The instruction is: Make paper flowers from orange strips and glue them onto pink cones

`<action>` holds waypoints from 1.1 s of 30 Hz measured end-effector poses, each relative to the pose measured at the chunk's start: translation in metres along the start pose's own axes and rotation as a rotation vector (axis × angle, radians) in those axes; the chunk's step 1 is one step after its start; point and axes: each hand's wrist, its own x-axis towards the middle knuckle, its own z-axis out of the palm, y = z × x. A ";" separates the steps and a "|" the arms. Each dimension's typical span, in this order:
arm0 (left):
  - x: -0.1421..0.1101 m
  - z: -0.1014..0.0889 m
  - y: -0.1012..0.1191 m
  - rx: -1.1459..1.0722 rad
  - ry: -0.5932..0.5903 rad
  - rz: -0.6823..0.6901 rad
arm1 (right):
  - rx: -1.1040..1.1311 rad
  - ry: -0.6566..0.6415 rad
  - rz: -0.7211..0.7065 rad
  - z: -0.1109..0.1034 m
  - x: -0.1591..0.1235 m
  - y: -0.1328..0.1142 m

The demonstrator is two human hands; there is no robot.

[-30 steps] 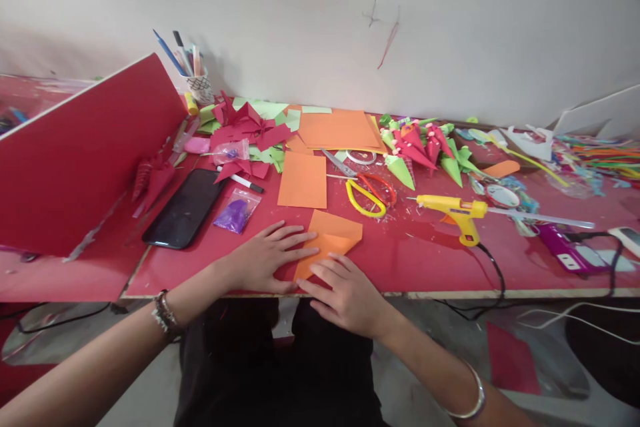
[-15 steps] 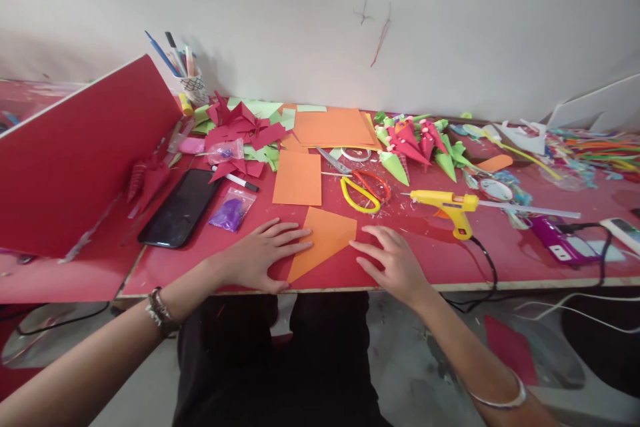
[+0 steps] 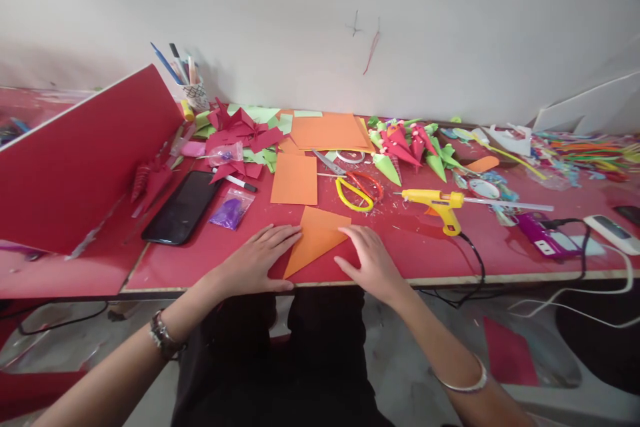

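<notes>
A folded piece of orange paper [image 3: 316, 240] lies on the red table near its front edge, a slanted fold along its lower right side. My left hand [image 3: 266, 255] rests flat with fingers stretched, their tips on the paper's left edge. On the other side, my right hand [image 3: 369, 259] has its fingertips at the paper's right corner, with thumb and fingers apart. Just behind lies an orange rectangle of paper [image 3: 294, 179]. Scissors [image 3: 353, 188] with yellow and red handles sit to its right.
A yellow glue gun [image 3: 434, 203] lies at right, near a purple power socket [image 3: 543, 235]. At left are a black phone [image 3: 181, 208], a purple packet [image 3: 231, 209] and a leaning red board [image 3: 90, 167]. Red and green paper cones [image 3: 407, 147] and orange sheets [image 3: 327, 131] are along the back.
My right hand has moved in to the left, its fingers now over the paper's right corner. The left hand has shifted slightly, covering less of the paper. The view has turned slightly.
</notes>
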 end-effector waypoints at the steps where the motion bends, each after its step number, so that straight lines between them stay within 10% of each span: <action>1: 0.000 0.000 0.000 0.004 -0.005 0.005 | 0.027 -0.009 0.003 0.003 0.004 -0.004; 9: 0.004 -0.013 -0.008 -0.097 -0.039 0.006 | 0.168 -0.210 0.059 0.012 0.030 -0.022; 21: 0.013 -0.016 -0.019 -0.080 -0.098 0.234 | 0.229 -0.227 -0.084 -0.009 0.031 -0.005; 33: 0.006 -0.008 -0.017 -0.023 -0.037 0.169 | 0.187 -0.146 -0.050 0.020 0.048 -0.014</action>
